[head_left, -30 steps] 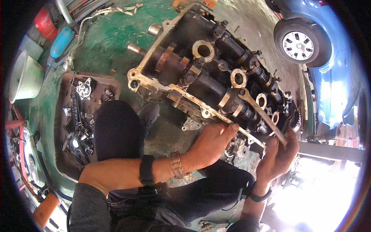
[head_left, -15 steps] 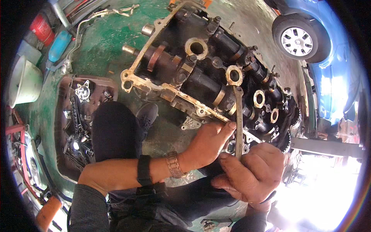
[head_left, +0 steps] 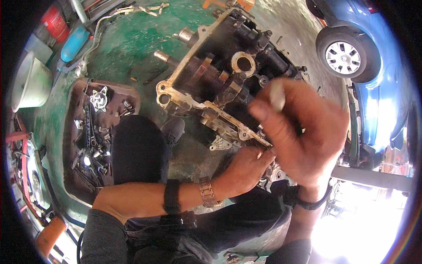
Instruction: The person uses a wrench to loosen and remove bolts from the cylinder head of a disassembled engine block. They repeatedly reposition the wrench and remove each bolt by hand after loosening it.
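A greasy engine cylinder head (head_left: 218,83), with its dark camshafts and pale round collars exposed, lies in front of me. My left hand (head_left: 246,170) is curled at its near edge, the thumb pressed close to the metal rim; most of its fingers are hidden. Raised above the right part of the head is my right hand (head_left: 310,132), smeared by motion and closed. A pale end of the wrench (head_left: 277,97) shows blurred between thumb and forefinger; the hand hides the rest.
A brown tray (head_left: 68,145) of loose engine parts sits on the green floor at left, near my knee. Beyond it are a white bucket (head_left: 37,83), a blue cylinder (head_left: 74,43) and a red container (head_left: 55,24). A blue car (head_left: 380,88) stands at right.
My right hand has lifted up and away with the wrench, which stood against the camshaft area before. The left hand keeps to the edge, while the whole view has shifted slightly.
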`<move>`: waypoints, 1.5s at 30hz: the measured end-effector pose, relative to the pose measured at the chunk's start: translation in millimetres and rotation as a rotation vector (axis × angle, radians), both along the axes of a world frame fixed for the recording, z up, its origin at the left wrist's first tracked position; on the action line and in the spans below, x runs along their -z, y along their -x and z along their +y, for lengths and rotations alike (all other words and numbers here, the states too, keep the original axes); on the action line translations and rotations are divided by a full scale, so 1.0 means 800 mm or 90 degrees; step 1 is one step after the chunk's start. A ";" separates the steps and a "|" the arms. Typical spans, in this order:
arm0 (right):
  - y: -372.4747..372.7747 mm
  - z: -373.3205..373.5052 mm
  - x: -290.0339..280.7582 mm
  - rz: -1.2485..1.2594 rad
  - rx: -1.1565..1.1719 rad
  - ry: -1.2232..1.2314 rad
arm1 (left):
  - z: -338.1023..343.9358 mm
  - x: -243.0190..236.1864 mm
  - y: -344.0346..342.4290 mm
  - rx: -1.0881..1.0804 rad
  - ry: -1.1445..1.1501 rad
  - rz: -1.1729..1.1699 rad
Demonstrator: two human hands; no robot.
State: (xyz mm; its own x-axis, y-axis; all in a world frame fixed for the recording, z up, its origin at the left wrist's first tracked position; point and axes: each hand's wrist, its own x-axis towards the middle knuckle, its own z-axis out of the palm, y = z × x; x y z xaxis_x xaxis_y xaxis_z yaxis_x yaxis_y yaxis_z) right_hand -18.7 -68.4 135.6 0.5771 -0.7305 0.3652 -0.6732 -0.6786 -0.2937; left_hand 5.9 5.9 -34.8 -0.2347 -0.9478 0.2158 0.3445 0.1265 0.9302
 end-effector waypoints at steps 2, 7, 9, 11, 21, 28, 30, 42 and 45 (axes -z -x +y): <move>-0.002 -0.005 -0.006 -0.030 0.094 -0.050 | -0.002 -0.014 -0.011 0.177 -0.256 0.104; 0.002 -0.029 0.000 -0.281 0.154 -0.215 | -0.007 -0.035 -0.027 0.230 -0.356 0.083; 0.011 -0.038 0.005 -0.256 0.203 -0.169 | -0.008 -0.034 -0.027 0.228 -0.358 0.071; 0.021 -0.051 0.012 -0.301 0.220 -0.128 | -0.007 -0.031 -0.025 0.223 -0.354 0.083; 0.094 -0.048 0.024 -0.392 0.465 -0.035 | -0.005 -0.034 -0.023 0.214 -0.348 0.132; 0.103 0.010 0.037 -0.575 0.426 0.013 | -0.005 -0.036 -0.023 0.224 -0.368 0.108; 0.104 0.024 0.040 -0.632 0.424 -0.003 | -0.005 -0.038 -0.025 0.228 -0.379 0.101; 0.102 0.105 0.062 -0.541 0.416 0.019 | -0.005 -0.027 -0.019 0.210 -0.351 0.065; 0.104 0.120 0.063 -0.435 0.373 0.041 | -0.007 -0.026 -0.019 0.219 -0.328 0.053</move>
State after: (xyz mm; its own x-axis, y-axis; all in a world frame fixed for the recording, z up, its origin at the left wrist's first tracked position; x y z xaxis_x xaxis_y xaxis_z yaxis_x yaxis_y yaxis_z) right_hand -102.2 27.7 85.5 -0.2387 -0.8056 0.5422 -0.6087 -0.3109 -0.7299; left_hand 21.3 -0.1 -13.9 -0.5470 -0.8082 -0.2181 0.3601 -0.4624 0.8102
